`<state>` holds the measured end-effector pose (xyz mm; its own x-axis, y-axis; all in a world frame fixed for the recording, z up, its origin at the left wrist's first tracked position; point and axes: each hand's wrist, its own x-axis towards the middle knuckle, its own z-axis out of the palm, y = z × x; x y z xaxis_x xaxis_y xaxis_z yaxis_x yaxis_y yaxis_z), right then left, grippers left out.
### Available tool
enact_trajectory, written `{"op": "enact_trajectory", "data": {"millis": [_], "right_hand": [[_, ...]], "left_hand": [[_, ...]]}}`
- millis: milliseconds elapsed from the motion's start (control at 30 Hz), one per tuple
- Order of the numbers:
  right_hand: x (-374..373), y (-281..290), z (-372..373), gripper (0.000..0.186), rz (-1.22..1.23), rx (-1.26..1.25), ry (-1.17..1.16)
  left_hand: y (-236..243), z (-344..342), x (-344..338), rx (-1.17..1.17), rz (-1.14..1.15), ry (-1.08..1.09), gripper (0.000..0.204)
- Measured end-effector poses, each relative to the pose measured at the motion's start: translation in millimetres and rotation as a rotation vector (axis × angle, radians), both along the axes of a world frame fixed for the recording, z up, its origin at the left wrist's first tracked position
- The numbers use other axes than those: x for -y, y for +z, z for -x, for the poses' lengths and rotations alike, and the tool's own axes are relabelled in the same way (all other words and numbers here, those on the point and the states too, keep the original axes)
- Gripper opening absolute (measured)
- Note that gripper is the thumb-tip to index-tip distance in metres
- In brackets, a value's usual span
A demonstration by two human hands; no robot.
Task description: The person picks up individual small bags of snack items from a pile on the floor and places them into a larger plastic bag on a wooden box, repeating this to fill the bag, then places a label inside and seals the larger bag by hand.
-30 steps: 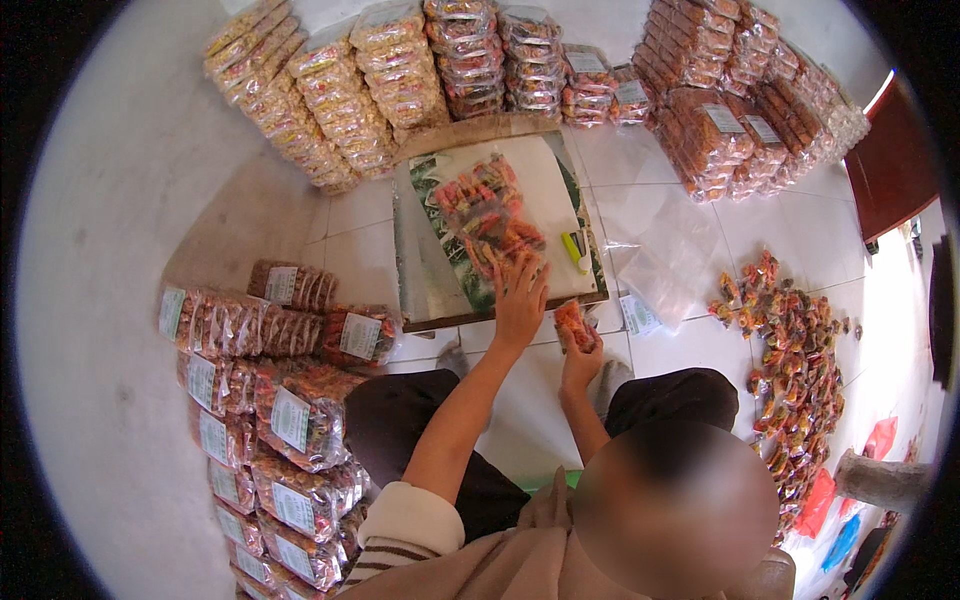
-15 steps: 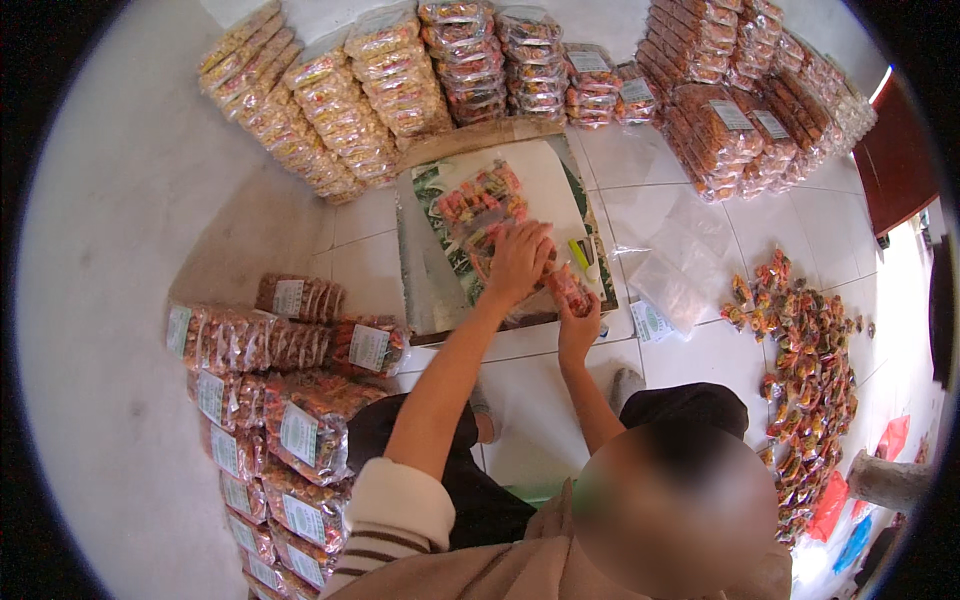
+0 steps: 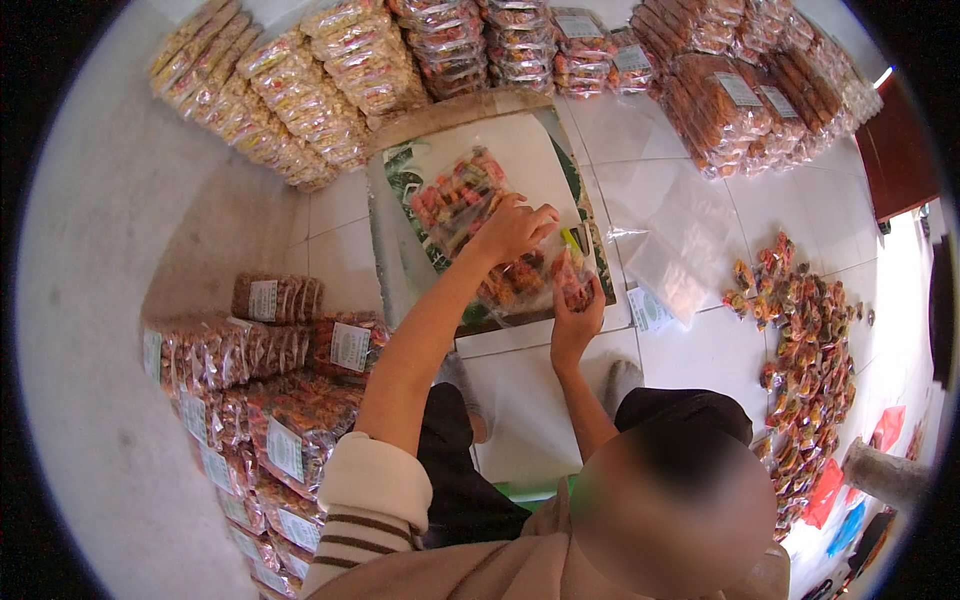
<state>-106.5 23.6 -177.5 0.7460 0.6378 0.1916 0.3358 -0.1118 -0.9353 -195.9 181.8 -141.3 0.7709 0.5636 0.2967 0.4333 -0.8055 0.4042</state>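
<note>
The left hand [image 3: 515,230], fingers curled, is over a large clear bag [image 3: 460,190] of red and orange pieces lying on the low counter [image 3: 535,150]; whether it grips the plastic, I cannot tell from above. Apart from it, the right hand [image 3: 578,325] is closed around a small clear packet [image 3: 573,282] near the counter's front right corner. Flat plastic bags [image 3: 675,265] and a heap of wrapped pieces [image 3: 810,350] lie on the floor to the right.
</note>
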Motion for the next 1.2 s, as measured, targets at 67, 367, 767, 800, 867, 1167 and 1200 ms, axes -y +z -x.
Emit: {"op": "enact_trajectory", "data": {"millis": [67, 367, 767, 800, 867, 1167, 1200], "right_hand": [[-3.3, -3.0, -1.7, 0.05, -0.001, -0.017, -0.005], [-10.6, -7.0, -15.0, 0.053, -0.046, -0.021, 0.196], [-10.2, -1.9, -16.0, 0.057, -0.079, 0.257, 0.307], [-9.8, -2.4, -12.7, 0.058, -0.052, 0.185, 0.293], [-11.1, -5.4, -8.6, 0.059, -0.059, 0.081, 0.295], [-14.8, -23.8, -1.9, 0.057, -0.141, 0.213, 0.356], [-13.2, -24.0, 1.2, 0.058, -0.1, 0.273, 0.372]], "left_hand": [[2.6, 0.1, 3.4, -0.033, 0.047, -0.001, 0.022], [6.9, 5.5, 12.6, 0.107, 0.337, 0.07, 0.029], [-0.4, 5.8, 17.1, -0.081, 0.145, -0.008, 0.025], [-0.2, 4.5, 17.5, -0.071, 0.176, 0.009, 0.024], [0.9, 1.5, 18.4, -0.047, 0.21, 0.009, 0.023], [6.2, -14.0, 33.7, 0.102, 0.359, 0.107, 0.02], [4.1, -9.6, 33.1, 0.102, 0.322, 0.098, 0.019]]}}
